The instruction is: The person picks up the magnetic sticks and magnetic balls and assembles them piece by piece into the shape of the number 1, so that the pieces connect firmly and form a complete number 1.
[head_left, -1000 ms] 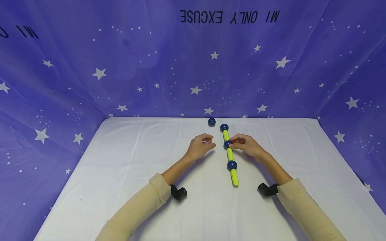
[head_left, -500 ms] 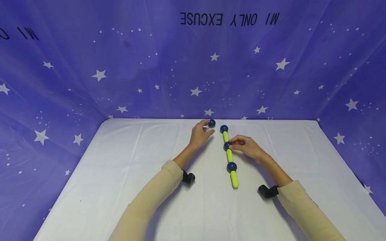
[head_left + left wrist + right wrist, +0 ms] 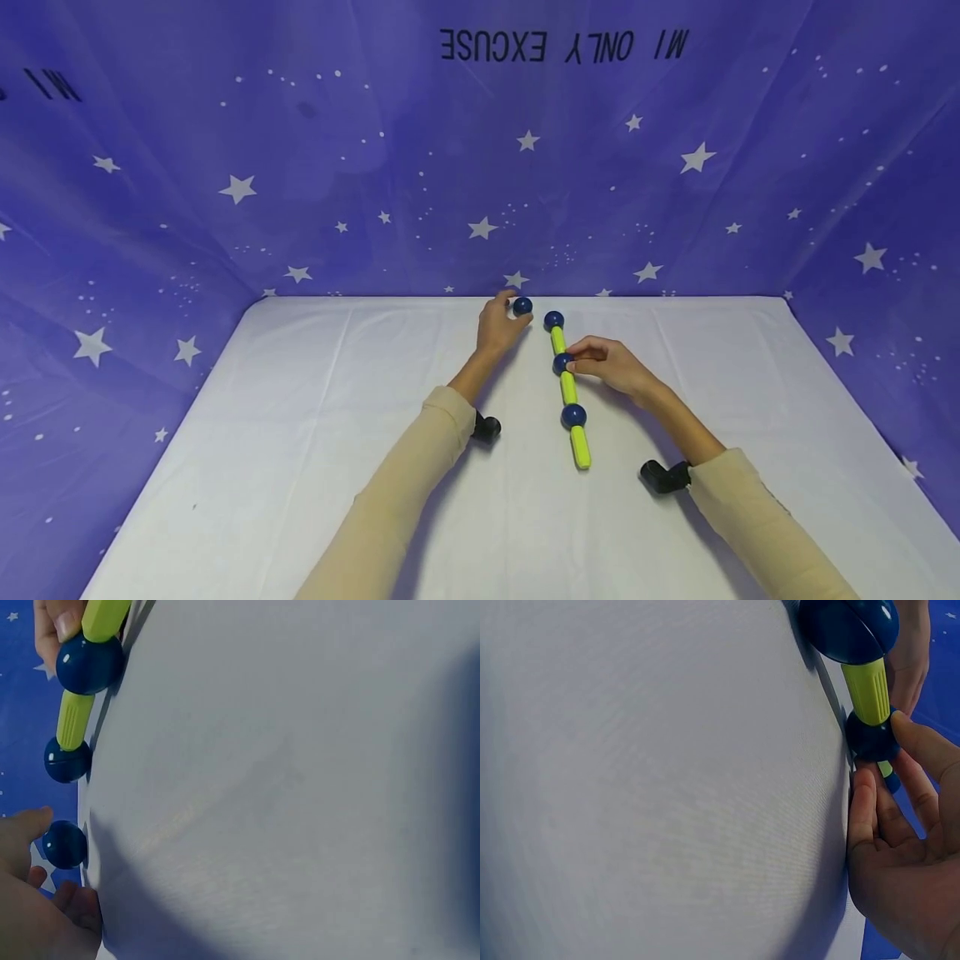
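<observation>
A chain of blue balls and yellow-green rods lies on the white table, its near rod (image 3: pixel 581 447) pointing toward me. My right hand (image 3: pixel 617 367) pinches the middle ball (image 3: pixel 562 363) of the chain between thumb and fingers; the right wrist view shows the thumb on that ball (image 3: pixel 871 736). Beyond it, a rod (image 3: pixel 73 720) leads to the chain's far ball (image 3: pixel 553 320). Left of this end, a loose blue ball (image 3: pixel 522 306) sits between the spread thumb and fingers of my left hand (image 3: pixel 498 327). In the left wrist view some gap shows between the loose ball (image 3: pixel 64 844) and the fingers.
The white cloth-covered table (image 3: pixel 300 467) ends at a purple star-printed curtain (image 3: pixel 375 167) right behind the loose ball. Black wrist-worn pieces (image 3: pixel 664 477) stick out below both sleeves. The chain's nearest ball (image 3: pixel 573 416) lies between the forearms.
My left hand has moved forward from beside the chain's middle to the loose ball, bringing thumb and fingers to either side of it. The right hand keeps its pinch on the middle ball.
</observation>
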{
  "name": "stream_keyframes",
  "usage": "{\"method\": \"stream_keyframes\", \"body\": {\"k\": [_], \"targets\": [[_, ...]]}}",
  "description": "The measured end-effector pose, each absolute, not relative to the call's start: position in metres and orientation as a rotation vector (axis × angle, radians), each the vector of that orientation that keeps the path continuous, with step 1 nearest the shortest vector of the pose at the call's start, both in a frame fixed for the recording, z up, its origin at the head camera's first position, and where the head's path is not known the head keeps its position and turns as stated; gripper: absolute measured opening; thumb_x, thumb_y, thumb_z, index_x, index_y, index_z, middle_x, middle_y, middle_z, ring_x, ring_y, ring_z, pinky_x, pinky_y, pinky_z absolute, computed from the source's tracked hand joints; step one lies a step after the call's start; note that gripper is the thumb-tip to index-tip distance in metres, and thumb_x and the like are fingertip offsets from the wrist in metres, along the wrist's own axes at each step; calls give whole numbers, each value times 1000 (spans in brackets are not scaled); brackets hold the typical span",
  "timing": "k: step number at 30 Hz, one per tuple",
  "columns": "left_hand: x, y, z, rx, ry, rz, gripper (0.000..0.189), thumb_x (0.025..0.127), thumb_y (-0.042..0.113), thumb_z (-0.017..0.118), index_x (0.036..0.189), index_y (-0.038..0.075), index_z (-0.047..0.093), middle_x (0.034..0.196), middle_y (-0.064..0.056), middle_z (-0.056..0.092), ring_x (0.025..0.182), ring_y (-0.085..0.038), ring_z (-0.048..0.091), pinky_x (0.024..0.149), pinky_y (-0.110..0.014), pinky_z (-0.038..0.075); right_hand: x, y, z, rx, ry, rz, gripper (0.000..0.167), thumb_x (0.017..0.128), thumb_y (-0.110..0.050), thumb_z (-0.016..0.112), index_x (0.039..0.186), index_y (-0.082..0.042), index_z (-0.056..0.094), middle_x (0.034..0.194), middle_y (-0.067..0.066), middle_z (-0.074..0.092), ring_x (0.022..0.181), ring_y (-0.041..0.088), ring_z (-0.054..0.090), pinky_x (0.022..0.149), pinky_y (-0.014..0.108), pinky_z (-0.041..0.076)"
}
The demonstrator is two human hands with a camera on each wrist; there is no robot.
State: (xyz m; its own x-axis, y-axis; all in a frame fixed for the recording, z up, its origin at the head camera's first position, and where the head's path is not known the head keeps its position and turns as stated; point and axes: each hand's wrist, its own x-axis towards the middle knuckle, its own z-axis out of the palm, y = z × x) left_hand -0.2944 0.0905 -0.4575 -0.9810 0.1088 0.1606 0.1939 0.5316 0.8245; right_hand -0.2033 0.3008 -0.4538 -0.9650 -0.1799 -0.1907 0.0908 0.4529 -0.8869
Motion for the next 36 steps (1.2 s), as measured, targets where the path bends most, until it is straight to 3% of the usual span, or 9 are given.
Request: {"method": "stream_keyframes", "body": {"k": [19,27,36], "targets": [[-303,97,-458,-195,-2820,-1206,51,92,23,73,140,15,57,117,-9,65,111,-29,59,93,-40,48,-204,301,-453,-81,2426,-1541,36,92,-20,74,123,-4,66,111,10,69,104,25,61,91,39,46],[-305,100,-454,-144,-2872,-1170,47,94,26,71,139,19,59,126,-9,65,115,-30,57,95,-42,48,-205,301,-453,-89,2424,-1554,36,92,-20,74,123,-3,66,110,10,70,103,25,61,92,39,45],[-306,97,-455,-199,-2853,-1201,43,93,21,71,134,12,62,129,-13,64,120,-31,58,101,-39,45,-205,301,-453,-85,2422,-1553,35,92,-19,74,123,-3,66,111,10,69,104,25,61,94,40,46]]}}
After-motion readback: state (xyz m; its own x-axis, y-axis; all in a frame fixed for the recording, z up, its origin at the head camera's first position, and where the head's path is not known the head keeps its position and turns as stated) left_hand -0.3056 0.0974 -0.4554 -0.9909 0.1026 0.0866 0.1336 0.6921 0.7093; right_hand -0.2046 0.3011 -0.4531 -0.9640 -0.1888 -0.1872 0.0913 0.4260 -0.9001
